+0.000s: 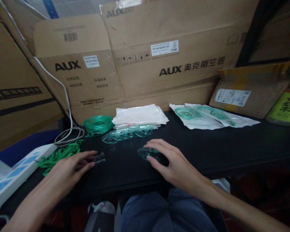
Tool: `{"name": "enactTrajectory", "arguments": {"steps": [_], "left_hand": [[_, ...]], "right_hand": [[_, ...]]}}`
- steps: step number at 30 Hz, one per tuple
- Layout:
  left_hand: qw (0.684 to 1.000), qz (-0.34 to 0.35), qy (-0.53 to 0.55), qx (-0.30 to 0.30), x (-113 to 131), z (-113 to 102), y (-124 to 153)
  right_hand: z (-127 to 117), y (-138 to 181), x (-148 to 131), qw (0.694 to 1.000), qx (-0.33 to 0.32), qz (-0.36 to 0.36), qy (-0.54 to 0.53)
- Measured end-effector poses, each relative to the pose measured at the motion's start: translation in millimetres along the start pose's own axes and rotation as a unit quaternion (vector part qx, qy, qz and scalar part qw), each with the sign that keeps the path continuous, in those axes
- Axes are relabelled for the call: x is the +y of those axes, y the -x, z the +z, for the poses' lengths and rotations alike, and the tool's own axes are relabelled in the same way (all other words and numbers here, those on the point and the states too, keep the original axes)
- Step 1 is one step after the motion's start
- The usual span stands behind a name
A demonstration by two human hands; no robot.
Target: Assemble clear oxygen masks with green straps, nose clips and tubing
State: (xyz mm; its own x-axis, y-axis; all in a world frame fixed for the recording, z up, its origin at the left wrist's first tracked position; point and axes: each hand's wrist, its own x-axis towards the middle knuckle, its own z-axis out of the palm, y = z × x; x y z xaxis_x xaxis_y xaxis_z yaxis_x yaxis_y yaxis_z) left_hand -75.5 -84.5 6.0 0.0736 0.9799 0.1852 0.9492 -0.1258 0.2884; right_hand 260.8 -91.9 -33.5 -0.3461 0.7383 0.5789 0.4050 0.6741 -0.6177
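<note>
My left hand rests on the black table, its fingers pinched on a small clear plastic part. Just behind it lies a bundle of green straps. My right hand lies over a clear green-tinted mask, fingers curved round it. Behind both hands a row of several nested clear masks lies beside a stack of clear plastic bags and a coil of green tubing.
Two bagged masks lie at the back right. Large cardboard boxes wall the back. A white cable coils at the left, next to a white and blue box. My knees show under the table's front edge.
</note>
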Motion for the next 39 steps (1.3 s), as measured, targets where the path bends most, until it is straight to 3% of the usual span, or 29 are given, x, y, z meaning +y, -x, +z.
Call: {"name": "enactTrajectory", "arguments": {"steps": [8,15,22,35,39], "left_hand": [[1.0,-0.005,0.005,0.015,4,12,-7],[0.996,0.081,0.004,0.024,5,18,-6],[0.995,0.097,0.017,-0.008,-10,19,-9],[0.998,0.069,0.013,-0.003,-2,19,-8],[0.998,0.048,0.019,0.032,8,14,-4]], "right_hand": [[-1,0,0,1.0,-0.005,0.005,0.001],[-1,-1,-1,1.0,-0.006,0.006,0.001],[-1,0,-1,1.0,-0.007,0.006,-0.005],[-2,0,0,1.0,-0.007,0.006,-0.003],[-3,-1,-1,1.0,-0.001,0.023,-0.009]]}}
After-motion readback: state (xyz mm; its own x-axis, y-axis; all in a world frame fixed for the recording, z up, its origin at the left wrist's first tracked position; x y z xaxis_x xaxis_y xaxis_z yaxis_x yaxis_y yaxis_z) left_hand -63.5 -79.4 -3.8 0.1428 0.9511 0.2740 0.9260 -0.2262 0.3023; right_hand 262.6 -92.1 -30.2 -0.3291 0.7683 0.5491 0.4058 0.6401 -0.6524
